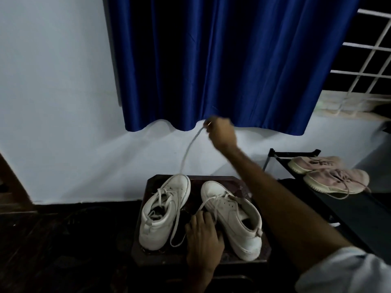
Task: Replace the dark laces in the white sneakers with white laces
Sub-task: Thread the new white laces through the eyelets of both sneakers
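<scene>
Two white sneakers stand on a small dark table (146, 248): the left sneaker (163, 212) and the right sneaker (232, 216), both with white laces threaded. My right hand (221, 134) is raised high toward the curtain and pinches the end of a white lace (187, 151), which runs taut down to the toe end of the left sneaker. My left hand (204, 237) rests on the table between the two sneakers, fingers beside the right sneaker's lace. Whether it holds anything is hidden.
A blue curtain (222, 60) hangs on the white wall behind the table. At right, a black rack (349, 208) carries a pair of pink sneakers (330, 176). A white window grille (364, 66) is at the upper right. The floor around is dark.
</scene>
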`<state>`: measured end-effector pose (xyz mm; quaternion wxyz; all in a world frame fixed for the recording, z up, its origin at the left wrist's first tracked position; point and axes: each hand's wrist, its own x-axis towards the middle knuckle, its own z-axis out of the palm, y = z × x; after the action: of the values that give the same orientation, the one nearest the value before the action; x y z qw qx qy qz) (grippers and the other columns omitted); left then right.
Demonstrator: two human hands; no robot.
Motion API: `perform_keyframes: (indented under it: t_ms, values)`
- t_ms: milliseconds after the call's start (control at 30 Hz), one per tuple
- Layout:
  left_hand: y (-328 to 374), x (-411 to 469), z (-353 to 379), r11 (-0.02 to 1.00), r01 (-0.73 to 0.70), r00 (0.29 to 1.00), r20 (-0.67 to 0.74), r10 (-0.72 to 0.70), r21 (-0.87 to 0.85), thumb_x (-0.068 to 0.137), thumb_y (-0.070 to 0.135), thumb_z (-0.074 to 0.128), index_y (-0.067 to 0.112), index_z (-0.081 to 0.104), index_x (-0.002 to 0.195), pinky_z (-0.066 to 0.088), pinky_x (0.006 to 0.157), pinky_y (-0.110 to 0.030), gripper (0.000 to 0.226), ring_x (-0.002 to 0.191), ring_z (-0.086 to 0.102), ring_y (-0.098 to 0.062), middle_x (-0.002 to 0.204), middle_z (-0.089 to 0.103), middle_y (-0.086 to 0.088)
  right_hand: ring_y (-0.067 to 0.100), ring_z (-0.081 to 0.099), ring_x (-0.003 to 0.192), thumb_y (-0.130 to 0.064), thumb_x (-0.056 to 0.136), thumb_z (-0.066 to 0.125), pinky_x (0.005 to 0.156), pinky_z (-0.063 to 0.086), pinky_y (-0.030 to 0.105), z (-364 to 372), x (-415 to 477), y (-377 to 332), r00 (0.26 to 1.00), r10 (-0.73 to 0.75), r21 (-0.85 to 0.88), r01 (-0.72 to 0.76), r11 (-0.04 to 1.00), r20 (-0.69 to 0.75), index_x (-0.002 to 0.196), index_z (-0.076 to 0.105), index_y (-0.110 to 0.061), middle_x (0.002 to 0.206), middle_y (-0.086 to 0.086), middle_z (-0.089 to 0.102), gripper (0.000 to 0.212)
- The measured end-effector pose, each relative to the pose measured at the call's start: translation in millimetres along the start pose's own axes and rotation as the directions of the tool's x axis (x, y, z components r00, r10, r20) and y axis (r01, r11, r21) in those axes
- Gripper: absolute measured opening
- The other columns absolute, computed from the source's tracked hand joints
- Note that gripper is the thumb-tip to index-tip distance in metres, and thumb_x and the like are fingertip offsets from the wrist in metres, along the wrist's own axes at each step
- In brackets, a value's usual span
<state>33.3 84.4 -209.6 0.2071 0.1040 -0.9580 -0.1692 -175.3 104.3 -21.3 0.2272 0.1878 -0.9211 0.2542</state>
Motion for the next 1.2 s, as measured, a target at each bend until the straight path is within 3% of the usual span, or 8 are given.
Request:
perform_keyframes:
  t_ms: [67, 200, 533, 633, 767, 900, 1067, 1200]
  values:
    - [-8, -6, 2, 0.996, -0.015, 0.995, -0.095, 0.024, 0.091, 0.060, 0.038, 0.074, 0.016, 0.062, 0.090, 0.047, 0.072, -0.045, 0.039, 0.087, 0.057, -0.028, 0.094, 0.061, -0.007, 0.023, 0.067, 0.080, -0.009, 0.085, 0.058, 0.075, 0.056, 0.035, -42, 18, 13, 0.972, 0.099, 0.154, -0.067, 0.986, -0.215, 0.093, 0.069, -0.020, 0.087, 0.004, 0.071, 0.017]
    - [7, -8, 0, 0.999, -0.036, 0.993, 0.114, 0.033, 0.027, 0.060, 0.040, 0.074, 0.017, 0.062, 0.088, 0.048, 0.071, -0.044, 0.038, 0.086, 0.058, -0.028, 0.091, 0.061, -0.006, 0.005, 0.066, 0.069, -0.011, 0.086, 0.066, 0.066, 0.052, 0.011, -103, 25, 19, 0.913, 0.138, 0.361, 0.011, 0.932, -0.384, 0.090, 0.071, -0.015, 0.080, -0.001, 0.072, 0.007]
    - [4, 23, -70, 0.790, -0.156, 0.887, -0.436, -0.153, -0.593, 0.095, 0.018, 0.051, 0.014, 0.059, 0.103, 0.040, 0.085, -0.019, 0.012, 0.097, 0.051, -0.012, 0.103, 0.054, 0.004, 0.009, 0.064, 0.059, -0.015, 0.078, 0.079, 0.062, 0.055, 0.025, -80, -80, 6, 0.961, -0.189, 0.313, 0.119, 0.942, 0.204, 0.081, 0.074, -0.012, 0.071, -0.002, 0.072, 0.007]
    - [11, 70, -89, 0.645, -0.103, 0.966, -0.232, -0.118, -0.757, 0.102, 0.012, 0.045, 0.013, 0.063, 0.117, 0.039, 0.090, -0.008, 0.024, 0.108, 0.057, -0.007, 0.115, 0.061, 0.005, 0.004, 0.064, 0.066, -0.019, 0.076, 0.080, 0.069, 0.051, 0.020, -70, -102, 11, 0.943, -0.234, 0.327, 0.150, 0.933, 0.236, 0.081, 0.076, -0.015, 0.074, -0.007, 0.073, 0.008]
    - [18, 101, -82, 0.437, 0.087, 0.992, 0.117, 0.042, -0.895, 0.103, 0.018, 0.045, 0.013, 0.071, 0.096, 0.055, 0.079, -0.037, 0.028, 0.082, 0.071, -0.022, 0.088, 0.075, -0.003, 0.007, 0.065, 0.072, -0.014, 0.080, 0.075, 0.071, 0.052, 0.025, -67, -116, 21, 0.957, -0.186, 0.315, 0.110, 0.943, 0.224, 0.084, 0.075, -0.015, 0.076, -0.005, 0.073, 0.004]
    - [16, 101, -68, 0.482, 0.157, 0.987, 0.130, -0.090, -0.862, 0.093, 0.013, 0.062, 0.012, 0.073, 0.078, 0.047, 0.054, -0.026, 0.020, 0.049, 0.058, -0.010, 0.065, 0.071, -0.002, 0.006, 0.065, 0.073, -0.025, 0.081, 0.077, 0.068, 0.050, 0.023, -58, -130, 38, 0.973, -0.088, 0.265, 0.029, 0.964, 0.212, 0.101, 0.067, -0.016, 0.079, -0.003, 0.072, 0.024]
    - [16, 88, -42, 0.540, 0.190, 0.981, 0.141, -0.131, -0.820, 0.080, 0.005, 0.075, 0.015, 0.076, 0.073, 0.055, 0.070, -0.028, 0.013, 0.066, 0.069, -0.005, 0.071, 0.074, 0.004, 0.025, 0.065, 0.090, -0.043, 0.090, 0.059, 0.078, 0.052, 0.037, -42, -153, 81, 0.814, 0.057, -0.106, 0.005, 0.994, 0.578, 0.101, 0.068, -0.007, 0.095, 0.008, 0.070, 0.038]
    - [29, 87, -30, 0.669, 0.193, 0.980, 0.171, -0.099, -0.717, 0.077, 0.012, 0.078, 0.011, 0.077, 0.073, 0.048, 0.067, -0.020, 0.004, 0.068, 0.065, -0.002, 0.067, 0.068, 0.011, 0.020, 0.065, 0.076, -0.028, 0.090, 0.061, 0.063, 0.041, 0.031, -36, -161, 98, 0.869, 0.041, -0.034, -0.028, 0.999, 0.493, 0.082, 0.071, -0.009, 0.079, 0.007, 0.069, 0.022]
